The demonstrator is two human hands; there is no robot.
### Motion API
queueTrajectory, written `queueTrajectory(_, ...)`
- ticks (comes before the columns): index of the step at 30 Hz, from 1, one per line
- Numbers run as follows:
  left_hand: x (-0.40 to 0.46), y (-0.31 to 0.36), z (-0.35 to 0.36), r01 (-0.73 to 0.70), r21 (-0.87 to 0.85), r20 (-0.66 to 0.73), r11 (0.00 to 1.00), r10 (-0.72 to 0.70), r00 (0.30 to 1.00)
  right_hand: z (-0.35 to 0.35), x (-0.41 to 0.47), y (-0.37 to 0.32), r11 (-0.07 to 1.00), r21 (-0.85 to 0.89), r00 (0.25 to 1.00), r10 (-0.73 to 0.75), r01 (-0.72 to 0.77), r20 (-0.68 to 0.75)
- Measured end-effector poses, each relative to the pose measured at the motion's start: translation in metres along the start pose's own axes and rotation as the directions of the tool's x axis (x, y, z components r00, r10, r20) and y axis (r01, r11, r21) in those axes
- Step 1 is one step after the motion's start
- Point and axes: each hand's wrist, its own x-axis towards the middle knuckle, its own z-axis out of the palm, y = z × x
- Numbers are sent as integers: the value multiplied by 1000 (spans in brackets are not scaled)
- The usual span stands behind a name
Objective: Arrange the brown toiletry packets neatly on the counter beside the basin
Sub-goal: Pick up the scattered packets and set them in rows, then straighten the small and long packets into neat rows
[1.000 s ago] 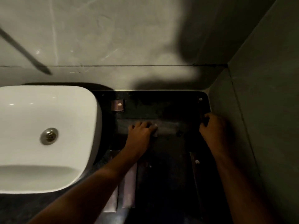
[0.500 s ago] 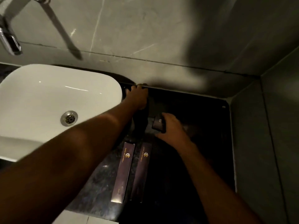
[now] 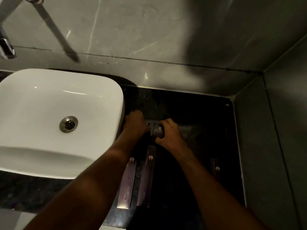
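Two long brown packets (image 3: 127,183) (image 3: 147,176) lie side by side on the dark counter (image 3: 191,188), just right of the white basin (image 3: 49,117). A third long packet (image 3: 216,168) lies apart near the right wall. My right hand (image 3: 169,133) grips a small brown packet (image 3: 158,131) with a gold logo, held just above the counter. My left hand (image 3: 135,123) is closed beside it, next to the basin's edge, and seems to pinch another small packet (image 3: 148,124), mostly hidden by the fingers.
A chrome tap (image 3: 6,47) hangs over the basin at the upper left. Grey tiled walls (image 3: 274,130) close the counter at the back and right. The counter is dim, and its right half lies in shadow.
My left hand has drawn back from the back wall toward my right hand. The two hands now meet at the small packets. The view has shifted a little.
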Motion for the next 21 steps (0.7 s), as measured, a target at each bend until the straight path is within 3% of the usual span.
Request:
queueTrajectory(2,-3,4,-3,20,60,48,998,-23,999,-12,-8,-5,999,-25,999,29,-28,26)
queueTrajectory(4,-10,7,-14,-12,143,64,990,2,998,-44,-18,1,998,15,975,58,-57,-216)
queueTrajectory(6,-22,9,-31,-35,132,26,991,32,999,-95,-26,29,989,28,812,136,-146,-568)
queueTrajectory(7,-32,10,-39,-35,86,0,996,35,999,-124,-27,47,967,36,720,212,-253,-661)
queueTrajectory(8,-47,11,-46,-30,60,-23,998,31,999,-149,-26,66,925,58,663,312,-375,-681)
queueTrajectory(10,-86,9,-48,-77,59,-103,995,83,991,-173,-16,96,813,38,677,510,-582,-531)
queueTrajectory(12,-125,2,-37,-198,45,-171,979,203,964,-166,-4,109,763,-125,758,581,-634,-295)
queueTrajectory(14,-154,-9,-23,-188,29,-64,982,190,980,-157,3,115,765,-208,791,570,-609,-221)
queueTrajectory(17,-176,-32,-9,-107,16,45,994,106,993,-174,4,107,804,-167,802,502,-571,-323)
queueTrajectory(20,-195,-49,-1,-48,-46,54,998,51,997,-185,-36,67,895,16,711,366,-447,-601)
queueTrajectory(21,-200,-53,3,-18,-99,57,995,24,998,-173,-62,53,916,39,709,336,-400,-620)
